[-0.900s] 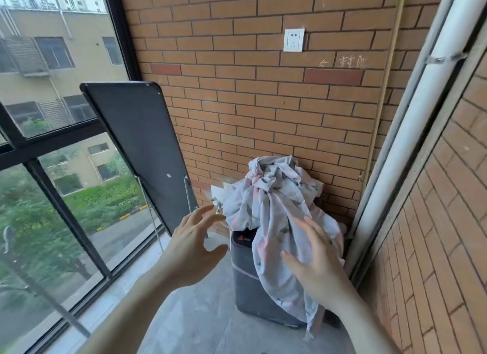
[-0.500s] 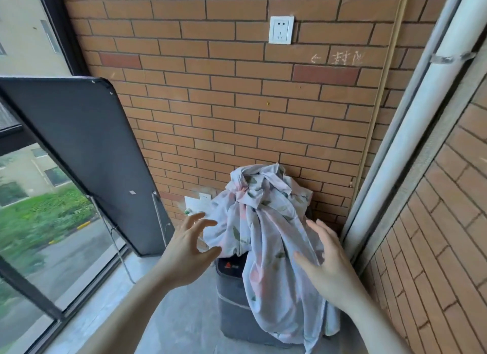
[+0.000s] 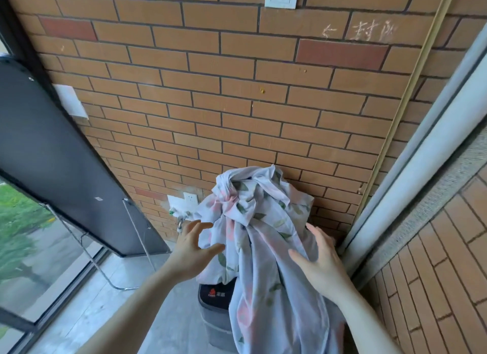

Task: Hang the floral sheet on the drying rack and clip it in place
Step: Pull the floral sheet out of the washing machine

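A crumpled floral sheet (image 3: 258,222), pale with pink flowers and green leaves, is heaped on a dark grey bin (image 3: 214,314) against the brick wall, and one end trails down the bin's front. My left hand (image 3: 193,245) hovers at the heap's left side with fingers spread, holding nothing. My right hand (image 3: 320,258) reaches the heap's right side, fingers straight, and may be touching the cloth. No drying rack or clips are in view.
A dark flat panel on thin metal legs (image 3: 55,169) leans at the left before the window (image 3: 29,248). A white pipe (image 3: 421,153) runs down the corner at right beside a brick side wall (image 3: 434,274). Low wall sockets (image 3: 184,200) sit behind the bin.
The view has moved closer to the sheet and dropped. Both hands have reached forward to flank the heap; the right hand now lies against its side.
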Demonstrator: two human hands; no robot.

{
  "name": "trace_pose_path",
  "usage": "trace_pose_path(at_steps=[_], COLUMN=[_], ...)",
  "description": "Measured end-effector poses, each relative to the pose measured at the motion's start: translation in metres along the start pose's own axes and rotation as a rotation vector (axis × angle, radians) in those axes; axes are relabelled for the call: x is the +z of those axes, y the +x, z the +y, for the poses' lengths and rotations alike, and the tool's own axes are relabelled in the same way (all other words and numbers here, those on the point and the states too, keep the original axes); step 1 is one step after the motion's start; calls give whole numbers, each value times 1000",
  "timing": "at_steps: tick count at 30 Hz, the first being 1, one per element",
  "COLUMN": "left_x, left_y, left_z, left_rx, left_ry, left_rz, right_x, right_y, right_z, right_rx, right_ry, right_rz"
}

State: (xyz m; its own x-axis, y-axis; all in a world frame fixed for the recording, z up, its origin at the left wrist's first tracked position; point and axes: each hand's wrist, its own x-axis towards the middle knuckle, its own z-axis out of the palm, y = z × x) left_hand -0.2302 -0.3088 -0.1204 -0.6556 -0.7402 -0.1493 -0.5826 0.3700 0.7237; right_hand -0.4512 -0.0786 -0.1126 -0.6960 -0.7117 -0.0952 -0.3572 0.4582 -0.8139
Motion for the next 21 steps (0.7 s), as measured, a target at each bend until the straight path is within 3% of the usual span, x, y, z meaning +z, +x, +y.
trace_pose_path(at_steps=[6, 13, 21], left_x=[13, 35, 54], left_y=[99, 174, 216], left_z=[-3, -19, -54], left_rx=[-206, -533, -687], left_ry=[-43, -251, -190], left_rz=[81, 67, 4], right_x=[-8, -9, 22], right_y=[112, 229, 329], right_z=[24, 13, 4], right_rx=[70, 67, 122], right_ry=[37, -10, -88], right_rz=[-65, -126, -226])
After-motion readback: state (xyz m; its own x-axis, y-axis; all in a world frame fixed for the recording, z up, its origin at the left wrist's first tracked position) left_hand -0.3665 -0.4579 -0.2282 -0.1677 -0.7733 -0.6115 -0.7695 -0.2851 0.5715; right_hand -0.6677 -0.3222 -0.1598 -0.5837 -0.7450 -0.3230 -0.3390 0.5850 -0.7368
